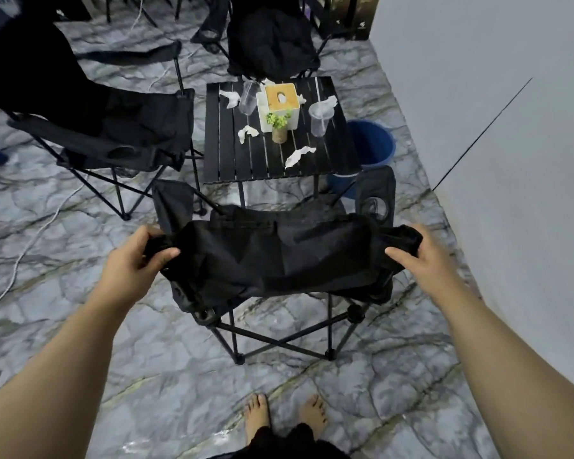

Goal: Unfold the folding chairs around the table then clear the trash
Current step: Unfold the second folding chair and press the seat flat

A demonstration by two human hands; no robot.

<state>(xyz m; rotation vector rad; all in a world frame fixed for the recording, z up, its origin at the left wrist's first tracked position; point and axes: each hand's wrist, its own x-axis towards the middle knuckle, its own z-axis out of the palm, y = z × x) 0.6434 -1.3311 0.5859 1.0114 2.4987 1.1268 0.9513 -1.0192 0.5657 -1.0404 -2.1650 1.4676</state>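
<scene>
Both hands, the left hand (131,260) and right hand (421,256), are gripping the folding chair (275,256) backrest corners with fingers closed on the fabric, and should be pulling evenly outward until the frame locks.

1. No text, brand, number or sign is showing clearly enough to be read anywhere in the view.
2. The tissue box (280,102) on the counter (242,160) is showing a small dark mark on its tan top, too blurred to make out.
3. The dark box (357,14) by the wall is carrying a pale mark near its lower corner, unreadable.
</scene>
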